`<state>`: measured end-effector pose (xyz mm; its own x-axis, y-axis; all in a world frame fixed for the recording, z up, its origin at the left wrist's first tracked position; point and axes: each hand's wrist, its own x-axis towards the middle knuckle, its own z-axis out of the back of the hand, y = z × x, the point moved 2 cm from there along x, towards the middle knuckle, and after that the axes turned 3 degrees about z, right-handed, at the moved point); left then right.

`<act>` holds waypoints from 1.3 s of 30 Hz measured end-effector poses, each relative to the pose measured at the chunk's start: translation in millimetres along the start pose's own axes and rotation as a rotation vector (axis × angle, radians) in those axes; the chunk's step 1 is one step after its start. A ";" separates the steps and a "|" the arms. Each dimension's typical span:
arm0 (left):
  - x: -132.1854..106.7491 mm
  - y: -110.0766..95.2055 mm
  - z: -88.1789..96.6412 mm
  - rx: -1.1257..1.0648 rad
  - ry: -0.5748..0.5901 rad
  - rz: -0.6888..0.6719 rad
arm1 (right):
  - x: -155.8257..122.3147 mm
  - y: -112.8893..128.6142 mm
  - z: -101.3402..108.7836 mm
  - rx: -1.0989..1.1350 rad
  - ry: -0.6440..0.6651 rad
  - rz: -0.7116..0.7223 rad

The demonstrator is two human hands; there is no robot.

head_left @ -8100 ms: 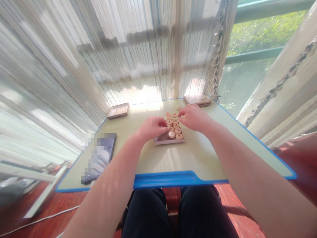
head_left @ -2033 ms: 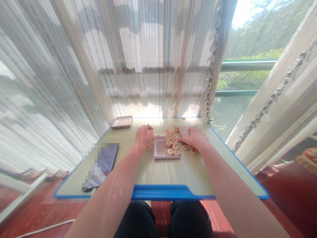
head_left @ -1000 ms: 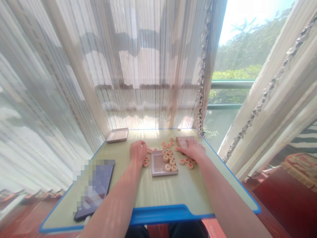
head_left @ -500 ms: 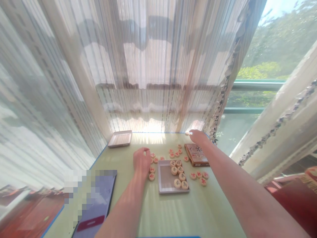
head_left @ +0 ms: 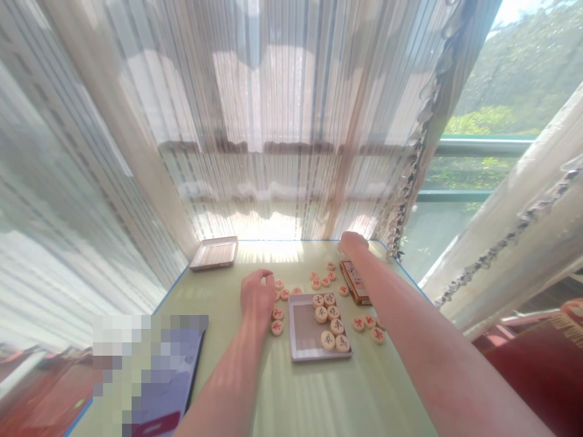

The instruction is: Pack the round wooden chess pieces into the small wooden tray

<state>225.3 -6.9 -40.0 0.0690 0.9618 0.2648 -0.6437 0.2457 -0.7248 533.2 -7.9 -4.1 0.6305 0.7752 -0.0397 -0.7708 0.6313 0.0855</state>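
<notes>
Tablet (head_left: 173,370), dark-edged, flat on the pale green, blue-edged counter (head_left: 378,388), nearer the wearer than the left hand (head_left: 259,297) and out to its left; part blurred into blocks. Sheer striped curtain (head_left: 273,121) beyond both hands, sunlit at its foot. Right of the right hand (head_left: 354,244): ruffled curtain trim (head_left: 437,79), then green railing (head_left: 487,147) and sunlit shrubs (head_left: 483,127). Second curtain (head_left: 537,182) farther right. Fringed cloth (head_left: 577,325), low, far right of both hands. Reddish floor (head_left: 50,406), far left.

The right hand (head_left: 354,244) is farther forward than the left hand (head_left: 257,295), whose fingers (head_left: 262,274) curl.
</notes>
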 end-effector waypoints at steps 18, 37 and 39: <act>3.3 -1.2 -2.2 0.037 0.040 -0.033 | -116.9 -5.2 -2.3 0.194 -0.177 0.411; 7.8 -1.1 -0.7 0.001 0.011 -0.136 | -124.2 -37.2 -24.4 0.212 -0.224 0.229; 9.1 -3.6 2.2 -0.016 -0.047 -0.133 | -114.5 -35.7 -23.4 0.225 -0.219 0.225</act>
<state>226.6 0.6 -33.6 0.1164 0.9140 0.3887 -0.6188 0.3729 -0.6914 486.4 -118.7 -25.9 0.4716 0.8547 0.2169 -0.8679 0.4064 0.2855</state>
